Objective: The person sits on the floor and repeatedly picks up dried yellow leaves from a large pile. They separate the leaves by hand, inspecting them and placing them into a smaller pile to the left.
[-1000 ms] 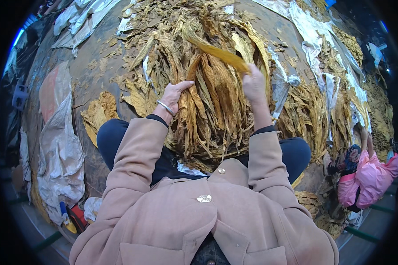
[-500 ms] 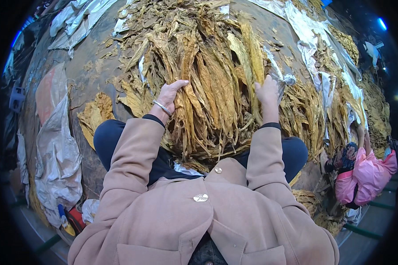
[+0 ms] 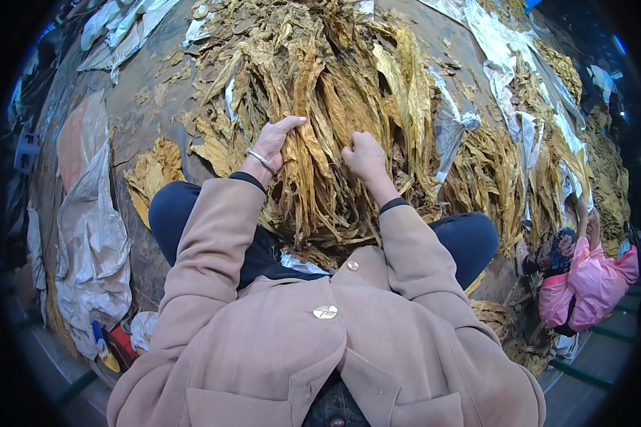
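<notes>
A large heap of dried tobacco leaves [image 3: 320, 92], yellow to brown, lies before me and reaches in between my knees. My left hand [image 3: 269, 148], with a bangle at the wrist, is closed round the left side of a bunch of leaves [image 3: 310, 160], its thumb lying along the top. To the right of it, my right hand [image 3: 367, 158] is curled into a pinch over the middle of the heap, at the edge of a broad brown leaf; its fingertips are partly hidden.
A knotted white sheet [image 3: 452, 124] lies right of the heap, with more leaves [image 3: 488, 181] beyond it. Pale sacking [image 3: 89, 242] spreads at the left beside a loose leaf clump [image 3: 155, 174]. Another person in pink [image 3: 591, 285] sits at the far right.
My right hand has moved left from the heap's right edge to its middle, nearer my left hand. The left hand has stayed almost in place on the leaves.
</notes>
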Tool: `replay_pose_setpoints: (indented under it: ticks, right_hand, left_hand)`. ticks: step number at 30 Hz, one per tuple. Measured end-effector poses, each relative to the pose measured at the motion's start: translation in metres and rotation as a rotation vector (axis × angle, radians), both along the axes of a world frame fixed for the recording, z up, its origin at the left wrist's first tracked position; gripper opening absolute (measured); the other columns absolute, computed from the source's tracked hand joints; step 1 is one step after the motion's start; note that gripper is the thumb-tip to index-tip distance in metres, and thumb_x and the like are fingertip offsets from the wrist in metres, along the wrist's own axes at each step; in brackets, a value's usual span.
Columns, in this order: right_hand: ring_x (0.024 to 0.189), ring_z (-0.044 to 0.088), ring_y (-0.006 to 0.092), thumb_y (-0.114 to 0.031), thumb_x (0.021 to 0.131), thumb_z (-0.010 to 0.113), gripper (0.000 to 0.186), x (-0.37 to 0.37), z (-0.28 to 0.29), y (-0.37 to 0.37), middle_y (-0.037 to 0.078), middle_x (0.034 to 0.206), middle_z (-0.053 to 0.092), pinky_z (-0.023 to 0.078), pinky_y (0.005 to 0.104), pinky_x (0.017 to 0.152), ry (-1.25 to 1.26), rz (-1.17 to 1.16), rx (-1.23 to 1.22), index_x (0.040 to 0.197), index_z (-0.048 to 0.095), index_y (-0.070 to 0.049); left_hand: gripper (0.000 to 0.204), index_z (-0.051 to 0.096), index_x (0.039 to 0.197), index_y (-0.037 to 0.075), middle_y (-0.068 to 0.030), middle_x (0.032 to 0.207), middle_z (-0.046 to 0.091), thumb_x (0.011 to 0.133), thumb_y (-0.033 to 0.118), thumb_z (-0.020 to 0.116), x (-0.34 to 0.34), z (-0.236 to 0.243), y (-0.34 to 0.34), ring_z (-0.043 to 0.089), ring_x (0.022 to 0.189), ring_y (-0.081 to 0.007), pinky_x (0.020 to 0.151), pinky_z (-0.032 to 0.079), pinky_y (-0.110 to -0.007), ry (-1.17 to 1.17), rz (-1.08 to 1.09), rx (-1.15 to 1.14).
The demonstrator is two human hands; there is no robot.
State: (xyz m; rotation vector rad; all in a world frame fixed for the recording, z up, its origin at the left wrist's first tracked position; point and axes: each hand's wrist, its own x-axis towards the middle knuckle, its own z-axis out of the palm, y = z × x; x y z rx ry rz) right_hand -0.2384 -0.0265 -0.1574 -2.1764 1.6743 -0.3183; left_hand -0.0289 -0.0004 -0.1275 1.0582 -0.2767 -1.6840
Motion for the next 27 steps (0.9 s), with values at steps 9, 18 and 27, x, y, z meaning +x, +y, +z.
replay_pose_setpoints:
  ticks: [9, 18, 27]
  right_hand:
    - [0.068, 0.056, 0.0186, -0.02, 0.076, 0.069, 0.024, -0.027, 0.014, -0.018, 0.009, 0.076, 0.061, 0.047, 0.0311, 0.066, -0.625, -0.227, 0.076, 0.086, 0.059, 0.0]
    - [0.084, 0.058, 0.0308, -0.028, 0.08, 0.065, 0.033, -0.02, 0.017, -0.033, 0.017, 0.09, 0.058, 0.045, 0.0418, 0.075, -0.063, -0.207, -0.172, 0.097, 0.055, -0.001]
    - [0.06, 0.056, 0.0189, -0.004, 0.076, 0.061, 0.007, -0.008, 0.083, -0.023, 0.008, 0.07, 0.057, 0.044, 0.0306, 0.053, -0.456, -0.125, -0.609, 0.082, 0.056, -0.004]
  left_hand:
    - [0.013, 0.063, 0.088, 0.0, -0.0084, 0.084, 0.066, 0.079, 0.008, 0.066, 0.001, -0.001, 0.001, 0.066, 0.072, -0.019, 0.066, 0.058, -0.033, -0.002, 0.022, -0.005]
    - [0.012, 0.065, 0.085, 0.002, -0.0068, 0.081, 0.066, 0.076, 0.009, 0.068, -0.003, 0.007, -0.001, 0.065, 0.069, -0.0168, 0.063, 0.055, -0.03, -0.006, 0.021, -0.014]
    - [0.013, 0.062, 0.088, 0.0, -0.0091, 0.083, 0.066, 0.08, 0.009, 0.065, 0.0, 0.0, -0.001, 0.066, 0.072, -0.0207, 0.068, 0.058, -0.035, 0.038, 0.012, -0.014]
